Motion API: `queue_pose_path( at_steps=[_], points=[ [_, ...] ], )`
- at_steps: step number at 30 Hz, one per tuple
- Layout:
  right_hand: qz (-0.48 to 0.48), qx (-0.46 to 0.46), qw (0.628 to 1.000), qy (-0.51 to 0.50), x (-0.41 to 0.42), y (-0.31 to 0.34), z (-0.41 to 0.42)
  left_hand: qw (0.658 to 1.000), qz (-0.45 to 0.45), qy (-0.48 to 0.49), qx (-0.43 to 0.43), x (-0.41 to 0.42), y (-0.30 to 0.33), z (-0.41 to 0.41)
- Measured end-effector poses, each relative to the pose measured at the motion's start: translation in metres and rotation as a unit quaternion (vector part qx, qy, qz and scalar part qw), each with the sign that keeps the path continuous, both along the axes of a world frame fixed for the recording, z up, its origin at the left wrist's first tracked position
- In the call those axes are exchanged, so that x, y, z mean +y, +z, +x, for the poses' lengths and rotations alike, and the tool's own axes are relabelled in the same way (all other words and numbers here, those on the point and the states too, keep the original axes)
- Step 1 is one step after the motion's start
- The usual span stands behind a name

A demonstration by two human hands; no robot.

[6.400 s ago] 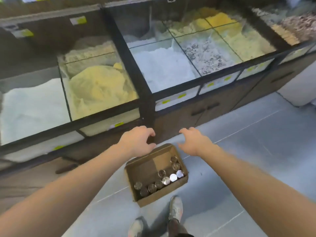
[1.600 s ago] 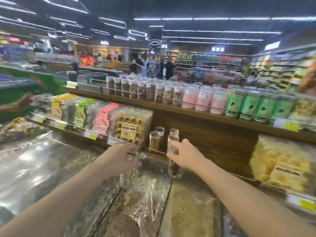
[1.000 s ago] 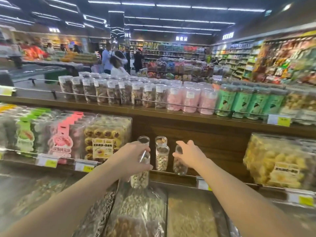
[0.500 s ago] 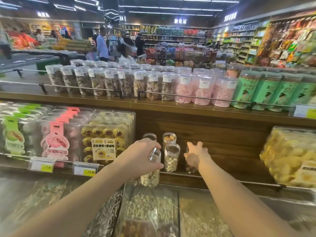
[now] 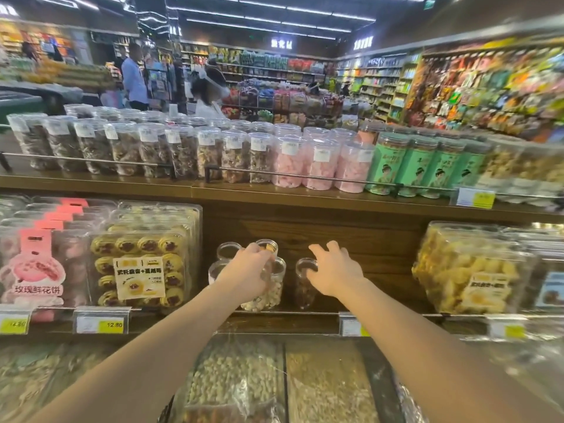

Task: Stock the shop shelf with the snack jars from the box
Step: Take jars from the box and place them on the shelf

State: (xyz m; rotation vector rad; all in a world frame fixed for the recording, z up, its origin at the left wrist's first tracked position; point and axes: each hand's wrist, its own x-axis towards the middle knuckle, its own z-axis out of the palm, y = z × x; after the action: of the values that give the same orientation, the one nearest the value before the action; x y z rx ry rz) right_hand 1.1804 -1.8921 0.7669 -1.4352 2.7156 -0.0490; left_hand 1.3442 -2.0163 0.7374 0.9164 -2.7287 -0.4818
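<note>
Dark jar (image 5: 305, 282) now released, beside open right hand (image 5: 334, 271); left hand (image 5: 248, 274) grips nut jar (image 5: 268, 288) (on shelf).

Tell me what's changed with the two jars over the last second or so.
The left hand has carried its pale-nut jar forward off the bins onto the lower shelf, beside the jars already there, and still covers it. The right hand has set its dark-snack jar down on that shelf and opened, fingers spread. The pastry boxes and top-shelf jars are unchanged.

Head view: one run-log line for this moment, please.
left hand: on pale-nut jar | right hand: open, by dark-snack jar | lower shelf
</note>
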Motion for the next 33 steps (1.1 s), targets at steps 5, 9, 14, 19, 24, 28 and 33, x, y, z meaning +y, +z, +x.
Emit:
queue_pose_path(
  at_steps=[5,9,14,19,24,28,33],
  points=[
    [0.001,0.009,1.0,-0.021,0.015,0.004,-0.002,0.999,0.002,0.032,-0.029,-0.015,-0.016,-0.018],
    [0.009,0.003,1.0,-0.029,0.016,0.003,0.003,0.996,-0.011,0.049,-0.069,-0.018,-0.029,-0.024],
    [0.01,0.003,1.0,-0.025,0.014,0.001,0.01,0.997,-0.035,0.024,-0.068,-0.015,-0.023,-0.017],
    [-0.004,-0.004,1.0,-0.007,0.017,0.001,0.019,0.999,-0.014,0.016,-0.031,-0.01,0.014,0.01],
    [-0.008,-0.009,1.0,0.013,0.019,0.004,0.031,0.996,-0.041,0.024,-0.072,0.002,0.046,0.053],
    [-0.023,-0.01,0.999,0.043,0.014,0.014,0.052,0.994,-0.047,0.05,-0.088,0.02,0.06,0.087],
    [-0.022,-0.011,0.995,0.098,0.013,0.025,0.08,0.99,-0.035,0.099,-0.096,0.054,0.072,0.128]
  ],
)
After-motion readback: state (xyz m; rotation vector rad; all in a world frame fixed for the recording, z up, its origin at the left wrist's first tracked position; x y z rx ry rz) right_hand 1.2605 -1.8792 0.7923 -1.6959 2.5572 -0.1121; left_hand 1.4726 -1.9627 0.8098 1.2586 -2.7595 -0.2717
